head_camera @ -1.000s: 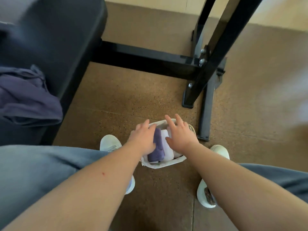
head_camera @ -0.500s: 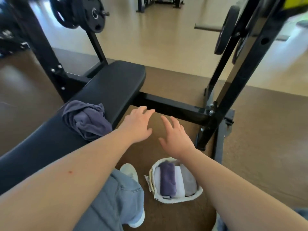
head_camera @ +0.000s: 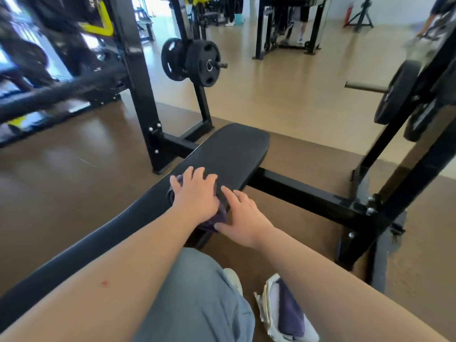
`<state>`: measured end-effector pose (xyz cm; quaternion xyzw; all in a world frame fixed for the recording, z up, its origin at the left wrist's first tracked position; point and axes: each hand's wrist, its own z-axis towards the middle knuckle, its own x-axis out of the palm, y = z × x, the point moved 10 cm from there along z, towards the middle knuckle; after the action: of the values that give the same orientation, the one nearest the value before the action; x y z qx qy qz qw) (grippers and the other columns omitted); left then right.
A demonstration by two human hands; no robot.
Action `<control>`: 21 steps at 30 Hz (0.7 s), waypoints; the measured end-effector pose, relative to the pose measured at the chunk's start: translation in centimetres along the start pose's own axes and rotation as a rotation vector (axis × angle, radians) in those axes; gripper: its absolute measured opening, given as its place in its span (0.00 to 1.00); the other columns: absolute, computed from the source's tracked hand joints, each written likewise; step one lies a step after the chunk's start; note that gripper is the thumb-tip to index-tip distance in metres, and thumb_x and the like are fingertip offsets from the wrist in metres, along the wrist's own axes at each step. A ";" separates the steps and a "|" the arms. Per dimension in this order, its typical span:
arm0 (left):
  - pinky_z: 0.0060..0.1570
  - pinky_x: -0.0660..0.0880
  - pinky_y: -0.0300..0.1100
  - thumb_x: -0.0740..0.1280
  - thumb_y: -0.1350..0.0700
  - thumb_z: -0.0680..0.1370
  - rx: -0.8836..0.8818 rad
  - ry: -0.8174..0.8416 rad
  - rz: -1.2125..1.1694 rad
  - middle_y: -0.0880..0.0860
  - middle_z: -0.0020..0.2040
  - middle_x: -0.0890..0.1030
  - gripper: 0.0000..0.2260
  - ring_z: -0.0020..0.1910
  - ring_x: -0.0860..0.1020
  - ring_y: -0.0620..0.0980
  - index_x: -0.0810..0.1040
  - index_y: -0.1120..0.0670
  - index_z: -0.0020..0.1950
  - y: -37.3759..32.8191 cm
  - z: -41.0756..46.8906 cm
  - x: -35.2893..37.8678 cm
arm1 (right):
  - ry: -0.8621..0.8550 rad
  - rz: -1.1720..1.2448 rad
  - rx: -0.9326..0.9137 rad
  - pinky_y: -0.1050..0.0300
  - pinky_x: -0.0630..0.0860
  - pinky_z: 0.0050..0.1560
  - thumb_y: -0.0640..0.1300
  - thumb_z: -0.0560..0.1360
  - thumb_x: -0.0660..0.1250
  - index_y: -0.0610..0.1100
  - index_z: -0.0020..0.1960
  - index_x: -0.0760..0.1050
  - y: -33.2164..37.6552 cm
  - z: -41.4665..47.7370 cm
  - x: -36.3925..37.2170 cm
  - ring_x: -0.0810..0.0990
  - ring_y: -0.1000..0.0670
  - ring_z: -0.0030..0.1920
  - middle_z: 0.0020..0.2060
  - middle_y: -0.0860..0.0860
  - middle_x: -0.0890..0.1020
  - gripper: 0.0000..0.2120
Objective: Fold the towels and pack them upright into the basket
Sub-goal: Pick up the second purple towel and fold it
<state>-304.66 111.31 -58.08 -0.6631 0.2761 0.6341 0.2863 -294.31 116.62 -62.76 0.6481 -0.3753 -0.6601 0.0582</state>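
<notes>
starting on the last purple towel (head_camera: pixel 218 218)
my left hand (head_camera: pixel 195 193) is lying spread on it, gripping nothing, by the bench's (head_camera: pixel 234 149) right edge; my right hand (head_camera: pixel 243 218), fingers straight, is touching it. i'm judging it needs spreading flat before reaching the basket (head_camera: pixel 265 304).

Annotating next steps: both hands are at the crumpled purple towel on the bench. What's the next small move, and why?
Probably spread the purple towel flat on the bench. It lies bunched under the left hand, the right hand touches its near edge, and folded towels already stand in the basket, so this one likely needs flattening before folding.
</notes>
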 end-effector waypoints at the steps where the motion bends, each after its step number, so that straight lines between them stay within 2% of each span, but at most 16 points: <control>1: 0.75 0.52 0.69 0.62 0.44 0.82 -0.047 0.021 -0.017 0.52 0.82 0.57 0.26 0.81 0.53 0.58 0.62 0.43 0.79 1.3 -0.1 0.2 | 0.022 0.019 -0.015 0.40 0.63 0.78 0.58 0.79 0.69 0.61 0.83 0.46 0.6 0.4 0.7 0.59 0.41 0.80 0.81 0.51 0.59 0.42; 4: 0.70 0.68 0.60 0.64 0.46 0.81 -0.094 0.060 -0.188 0.53 0.80 0.61 0.25 0.76 0.62 0.60 0.66 0.45 0.78 4.1 -0.5 1.3 | 0.099 0.001 -0.018 0.43 0.70 0.74 0.59 0.79 0.67 0.63 0.82 0.50 1.3 1.3 2.8 0.68 0.41 0.74 0.78 0.50 0.66 0.38; 8: 0.67 0.72 0.49 0.68 0.51 0.79 -0.103 0.057 -0.365 0.56 0.76 0.66 0.25 0.71 0.72 0.58 0.70 0.51 0.76 6.1 -0.9 3.1 | 0.063 -0.037 -0.005 0.53 0.76 0.65 0.52 0.83 0.64 0.57 0.79 0.62 1.5 1.4 3.3 0.76 0.44 0.65 0.70 0.48 0.73 0.26; 10: 0.58 0.74 0.41 0.68 0.54 0.79 -0.096 0.039 -0.434 0.55 0.70 0.73 0.21 0.64 0.77 0.55 0.74 0.53 0.73 6.3 -1.0 3.4 | 0.017 0.026 0.017 0.58 0.76 0.61 0.49 0.83 0.65 0.54 0.77 0.65 1.4 1.4 2.7 0.77 0.46 0.63 0.67 0.48 0.76 0.24; 12: 0.51 0.72 0.36 0.67 0.55 0.81 -0.132 0.025 -0.516 0.53 0.65 0.76 0.17 0.57 0.78 0.52 0.77 0.52 0.70 6.7 -1.1 3.3 | 0.003 0.140 0.051 0.60 0.74 0.59 0.48 0.82 0.68 0.52 0.77 0.65 1.0 1.6 2.4 0.77 0.48 0.65 0.69 0.50 0.76 0.26; 15: 0.42 0.72 0.34 0.65 0.52 0.83 -0.195 0.012 -0.625 0.53 0.62 0.78 0.13 0.53 0.78 0.49 0.79 0.49 0.67 6.7 -0.7 2.5 | 0.030 0.391 0.092 0.59 0.76 0.60 0.49 0.77 0.75 0.55 0.79 0.59 0.9 1.7 2.0 0.75 0.49 0.70 0.73 0.54 0.73 0.37; 18: 0.54 0.80 0.45 0.66 0.48 0.83 -0.238 0.029 -0.752 0.56 0.62 0.79 0.13 0.55 0.79 0.51 0.78 0.49 0.65 5.8 -0.4 1.7 | 0.043 0.485 0.076 0.53 0.77 0.65 0.49 0.73 0.79 0.58 0.80 0.57 1.5 1.6 1.3 0.74 0.48 0.72 0.74 0.55 0.71 0.44; 19: 0.55 0.80 0.46 0.65 0.49 0.83 -0.215 0.016 -0.848 0.57 0.61 0.80 0.11 0.55 0.80 0.52 0.79 0.50 0.63 4.9 -0.3 1.2 | 0.034 0.489 0.070 0.54 0.77 0.64 0.48 0.73 0.79 0.59 0.80 0.57 1.6 1.6 1.0 0.75 0.49 0.71 0.74 0.55 0.72 0.44; 21: 0.53 0.78 0.41 0.64 0.55 0.84 -0.092 -0.039 -1.066 0.55 0.58 0.83 0.07 0.54 0.80 0.51 0.80 0.52 0.59 2.8 -0.4 -0.7 | -0.032 0.499 0.067 0.59 0.80 0.57 0.47 0.76 0.76 0.59 0.79 0.58 1.3 1.4 -0.3 0.78 0.49 0.68 0.72 0.55 0.74 0.40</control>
<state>-306.41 109.10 -57.41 -0.7113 -0.1326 0.4246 0.5443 -296.07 116.43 -61.97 0.5266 -0.5463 -0.6225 0.1917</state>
